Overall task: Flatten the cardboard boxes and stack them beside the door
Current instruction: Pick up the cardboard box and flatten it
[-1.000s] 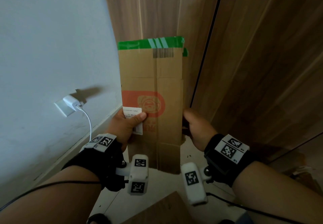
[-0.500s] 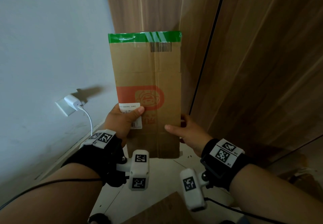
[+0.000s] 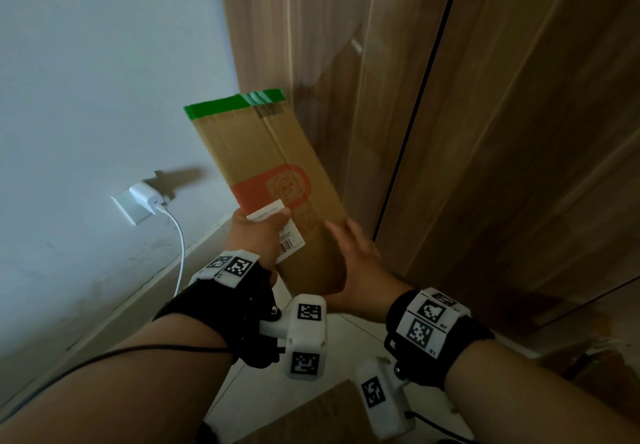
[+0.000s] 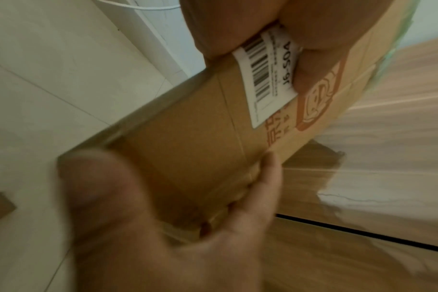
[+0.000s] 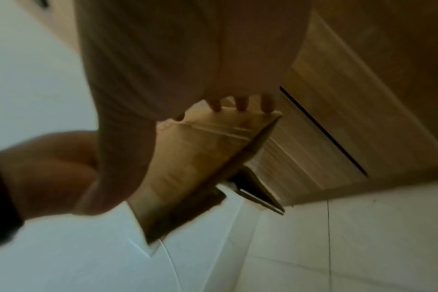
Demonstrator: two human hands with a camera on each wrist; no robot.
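Note:
A flattened brown cardboard box (image 3: 263, 153) with green tape along its top edge and an orange print is held in the air, its top leaning left toward the wall. My left hand (image 3: 258, 236) grips its left edge, thumb pressed on the white barcode label (image 4: 268, 79). My right hand (image 3: 356, 260) lies against the box's lower right edge with fingers straight and thumb spread. In the right wrist view its fingertips (image 5: 240, 104) touch the back of the cardboard (image 5: 200, 158). The wooden door (image 3: 519, 132) stands just right of the box.
A white charger (image 3: 147, 198) sits in a wall socket on the left, and its cable (image 3: 180, 246) hangs to the skirting. Another cardboard piece (image 3: 311, 419) lies on the pale tiled floor (image 3: 349, 333) near me. More cardboard (image 3: 595, 364) shows at the lower right.
The box rose off the floor and its top tipped left toward the wall. My right hand let go of the right edge and now lies flat against the lower right.

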